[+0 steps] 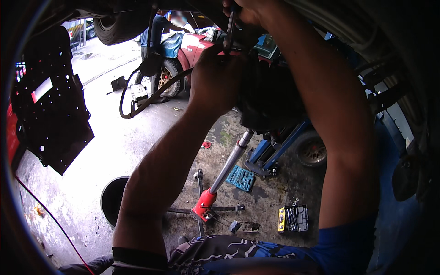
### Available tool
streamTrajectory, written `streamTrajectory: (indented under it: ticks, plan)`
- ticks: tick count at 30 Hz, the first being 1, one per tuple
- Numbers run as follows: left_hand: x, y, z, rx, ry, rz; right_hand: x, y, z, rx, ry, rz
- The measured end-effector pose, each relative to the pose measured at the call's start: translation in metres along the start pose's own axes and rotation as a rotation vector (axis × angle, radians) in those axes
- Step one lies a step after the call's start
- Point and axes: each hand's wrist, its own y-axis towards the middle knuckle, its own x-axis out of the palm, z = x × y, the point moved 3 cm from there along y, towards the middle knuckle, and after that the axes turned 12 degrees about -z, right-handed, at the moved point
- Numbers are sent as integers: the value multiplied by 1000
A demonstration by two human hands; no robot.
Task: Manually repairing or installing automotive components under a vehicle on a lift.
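Both my arms reach up under a raised vehicle. My right hand (pixel 250 13), at the top edge, is closed around the upper end of a slim, shiny metal hand tool (pixel 230 31); its exact kind is unclear. The tool points down to my left hand (pixel 217 80), whose fingers are curled against a dark part in shadow. What those fingers hold is hidden. Beside my hands hangs a bulky dark vehicle component (pixel 270 98). A red-based pole jack (pixel 205 204) rises beneath it, its silver column (pixel 231 160) tilted. A dark hose (pixel 158 94) loops left of my left wrist.
A perforated dark panel (pixel 52 101) hangs at left. On the floor are a blue socket set case (pixel 240 178), an open toolbox (pixel 293 218), a dark round bin (pixel 114 201) and a red cable (pixel 55 224). Another person (pixel 156 34) stands by a red car (pixel 195 46).
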Motion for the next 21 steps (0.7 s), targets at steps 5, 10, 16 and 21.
streamTrajectory:
  ticks: [5, 10, 16, 21]
  plan:
    - [-2, -9, -1, 21, -151, 50, 37, -43, -25, -97, -31, -164]
    - [-1, -12, 1, 67, -66, 221, 25, -39, -23, -55, 39, -96]
    - [-2, -8, -10, 251, 190, 314, 38, -72, -42, 27, 197, -140]
    - [8, -5, -4, 142, -117, 257, 31, -70, -40, -51, 207, -121]
